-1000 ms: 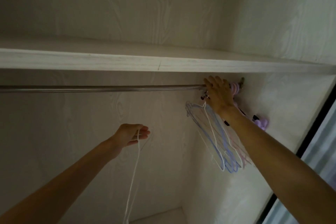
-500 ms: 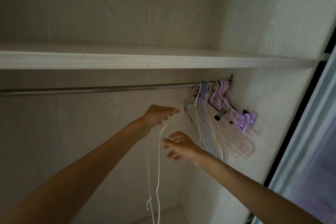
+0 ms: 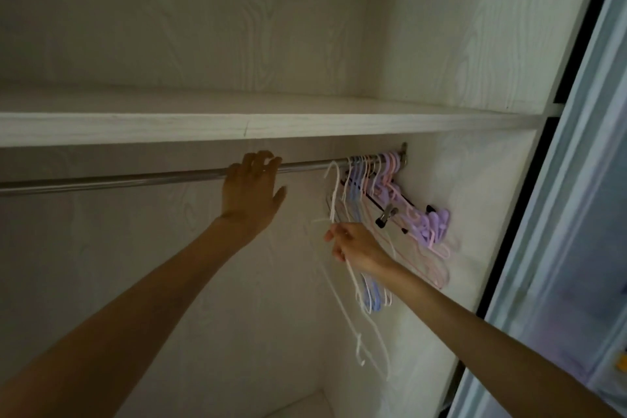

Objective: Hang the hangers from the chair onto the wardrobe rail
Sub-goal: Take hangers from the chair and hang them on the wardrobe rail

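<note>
**White hanger raised to the rail**

Metal wardrobe rail [image 3: 135, 180] has the left hand [image 3: 251, 187] on it, fingers curled over. Right hand [image 3: 356, 248] pinches a white hanger [image 3: 334, 193], hook just beside the rail, left of the hung hangers [image 3: 380, 180] at the far right.

The rail [image 3: 135, 180] is cut off by the picture's edge at 9 o'clock, and the left hand [image 3: 251, 190] hides a short piece of it. The fingertips of this hand go behind the rail, so the grip is not clear. The white hanger [image 3: 334, 193] is blurred; whether its hook touches the rail I cannot tell. The right hand [image 3: 356, 248] covers part of its wire. The hanging hangers [image 3: 376, 180] at 3 o'clock overlap too tightly to count.
</note>
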{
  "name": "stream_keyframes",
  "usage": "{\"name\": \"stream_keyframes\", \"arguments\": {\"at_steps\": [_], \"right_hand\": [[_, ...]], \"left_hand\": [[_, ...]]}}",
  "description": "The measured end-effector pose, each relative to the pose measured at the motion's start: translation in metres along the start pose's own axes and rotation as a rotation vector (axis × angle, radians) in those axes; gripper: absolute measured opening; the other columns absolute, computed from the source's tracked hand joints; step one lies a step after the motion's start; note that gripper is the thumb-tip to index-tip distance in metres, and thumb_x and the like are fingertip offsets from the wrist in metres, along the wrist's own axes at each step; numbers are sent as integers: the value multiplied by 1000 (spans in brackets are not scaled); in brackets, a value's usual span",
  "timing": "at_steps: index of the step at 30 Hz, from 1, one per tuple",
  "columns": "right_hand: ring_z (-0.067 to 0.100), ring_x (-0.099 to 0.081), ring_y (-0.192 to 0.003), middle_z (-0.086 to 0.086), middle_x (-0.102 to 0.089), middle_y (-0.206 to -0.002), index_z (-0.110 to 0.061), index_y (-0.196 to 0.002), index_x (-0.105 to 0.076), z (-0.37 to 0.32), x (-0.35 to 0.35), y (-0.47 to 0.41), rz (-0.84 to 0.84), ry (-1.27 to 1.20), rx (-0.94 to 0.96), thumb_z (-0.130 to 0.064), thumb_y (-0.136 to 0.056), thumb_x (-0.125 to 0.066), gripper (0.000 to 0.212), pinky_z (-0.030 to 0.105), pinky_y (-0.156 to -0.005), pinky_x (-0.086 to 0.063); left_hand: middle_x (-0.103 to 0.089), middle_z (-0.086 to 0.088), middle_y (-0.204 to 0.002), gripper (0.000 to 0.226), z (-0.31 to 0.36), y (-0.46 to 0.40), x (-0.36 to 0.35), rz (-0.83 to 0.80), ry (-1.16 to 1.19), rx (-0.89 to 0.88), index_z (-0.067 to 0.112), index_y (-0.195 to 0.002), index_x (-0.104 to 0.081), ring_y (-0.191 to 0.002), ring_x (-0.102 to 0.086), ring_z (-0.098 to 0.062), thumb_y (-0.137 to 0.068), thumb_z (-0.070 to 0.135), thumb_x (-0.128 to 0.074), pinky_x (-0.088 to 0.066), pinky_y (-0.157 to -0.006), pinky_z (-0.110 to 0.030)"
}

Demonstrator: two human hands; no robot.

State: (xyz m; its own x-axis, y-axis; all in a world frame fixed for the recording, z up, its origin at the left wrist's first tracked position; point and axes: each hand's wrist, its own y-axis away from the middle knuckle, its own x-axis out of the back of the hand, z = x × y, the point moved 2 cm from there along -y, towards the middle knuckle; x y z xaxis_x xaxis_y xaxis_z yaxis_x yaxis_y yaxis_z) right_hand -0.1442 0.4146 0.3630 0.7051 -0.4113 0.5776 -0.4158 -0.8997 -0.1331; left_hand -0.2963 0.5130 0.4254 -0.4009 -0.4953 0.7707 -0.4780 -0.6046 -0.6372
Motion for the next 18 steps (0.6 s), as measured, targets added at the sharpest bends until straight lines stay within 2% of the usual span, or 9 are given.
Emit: {"name": "stream_keyframes", "arguments": {"at_steps": [1, 3, 6, 9, 11, 13, 15, 16, 18], "right_hand": [[-1, -45, -34, -5, -50, -45, -21, -70, -53, -2, 7, -7, 16, 12, 9, -23, -102, -30, 39, 11, -46, -35], [1, -47, -43, -6, -49, -46, -17, -74, -54, -9, 16, -23, 42, 55, 27, -22, -102, -28, 39, 14, -50, -36], [7, -49, -54, -3, -51, -58, -21, -67, -52, -15, 16, -48, 64, 106, 50, -23, -102, -28, 43, 24, -60, -40], [12, -54, -68, 1, -56, -80, -24, -63, -50, -8, 6, -71, 59, 158, 32, -15, -100, -35, 41, 24, -72, -43], [6, -48, -64, -1, -53, -82, -24, -63, -50, -1, 0, -79, 16, 205, -6, -7, -97, -40, 39, 21, -68, -43], [-2, -44, -55, -7, -50, -70, -19, -70, -57, 7, -7, -81, -41, 266, -37, -5, -95, -43, 32, 16, -55, -37], [-1, -52, -51, -8, -55, -63, -13, -85, -64, 11, -12, -79, -61, 303, -44, -17, -98, -40, 28, 17, -56, -40], [3, -56, -54, -5, -59, -62, -13, -87, -65, 10, -11, -78, -39, 340, -12, -27, -99, -38, 32, 23, -61, -45], [16, -61, -66, 3, -64, -71, -17, -87, -62, 4, 1, -78, 123, 486, 128, -45, -96, -40, 37, 29, -69, -48]], "left_hand": [[-29, -3, -151, 59, -7, 2, -5, -71, -57, -4, 18, -146, -27, -138, -28, -24, -94, 36, -46, -24, -112, -38], [-19, -1, -155, 67, -15, 7, -14, -133, -147, 14, 17, -149, -16, -143, -19, -22, -93, 31, -49, -15, -117, -37], [-17, -1, -156, 71, -15, 10, -16, -114, -201, -7, 16, -150, -13, -144, -17, -21, -91, 28, -50, -13, -117, -36], [-20, -1, -154, 71, -17, 4, -11, -120, -168, -11, 17, -149, -16, -142, -21, -21, -89, 28, -53, -18, -116, -35], [-23, -1, -152, 72, -19, 2, -8, -144, -165, -24, 17, -148, -19, -139, -25, -22, -87, 29, -56, -22, -114, -35], [-23, -1, -152, 77, -21, 1, -7, -174, -157, -34, 18, -148, -19, -137, -27, -22, -84, 33, -59, -22, -114, -35], [-22, 0, -152, 82, -21, 1, -7, -193, -157, -48, 20, -149, -18, -136, -27, -23, -81, 37, -62, -20, -115, -34], [-22, 0, -152, 84, -21, 0, -7, -194, -154, -51, 21, -149, -18, -136, -26, -23, -79, 39, -63, -20, -114, -34], [-21, 0, -151, 87, -20, 0, -9, -185, -135, -45, 22, -149, -18, -136, -25, -24, -77, 42, -64, -21, -114, -34]]}}
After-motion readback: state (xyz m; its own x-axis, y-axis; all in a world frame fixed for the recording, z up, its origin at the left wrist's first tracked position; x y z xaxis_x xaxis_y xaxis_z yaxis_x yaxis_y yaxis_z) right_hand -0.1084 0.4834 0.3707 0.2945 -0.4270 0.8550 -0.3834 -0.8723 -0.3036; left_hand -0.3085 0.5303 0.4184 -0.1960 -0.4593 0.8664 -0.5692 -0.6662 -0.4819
